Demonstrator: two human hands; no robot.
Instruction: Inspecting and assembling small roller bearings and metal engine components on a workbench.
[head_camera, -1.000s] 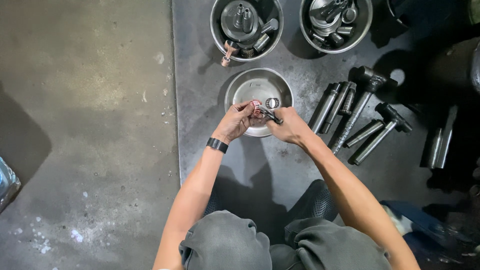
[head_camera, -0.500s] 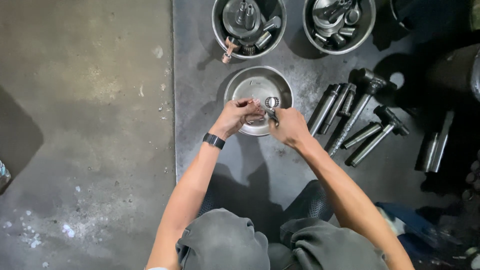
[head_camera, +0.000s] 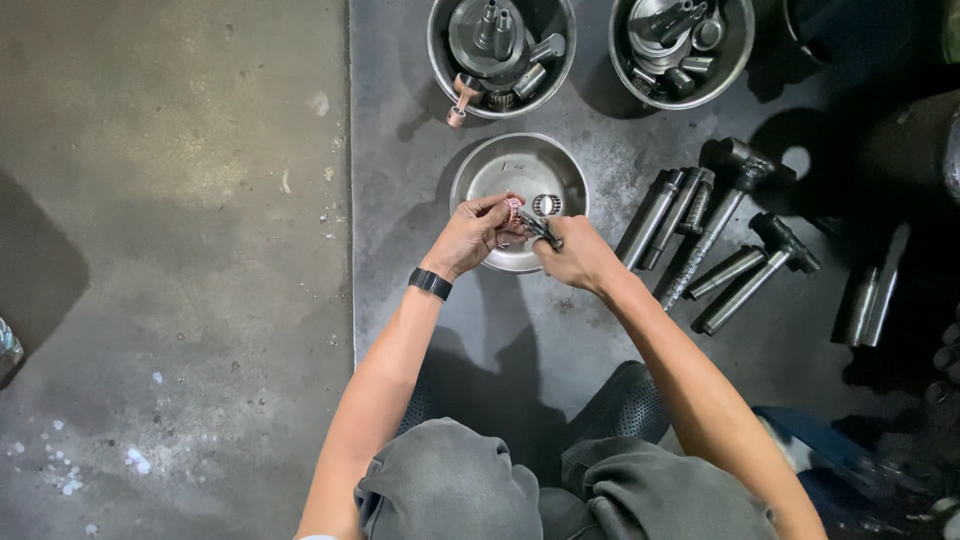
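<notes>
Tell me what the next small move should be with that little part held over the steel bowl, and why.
Probably lower the small reddish part into the bowl. Both the left hand and the right hand grip it directly above the bowl, where a ring-shaped bearing already lies.

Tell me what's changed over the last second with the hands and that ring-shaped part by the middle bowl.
The small ring-shaped part, earlier up at the fingertips, now lies in the empty steel bowl. The left hand now pinches a small reddish piece; the right hand keeps its grip on a small metal tool. The two full bowls and the rods stayed put.
</notes>
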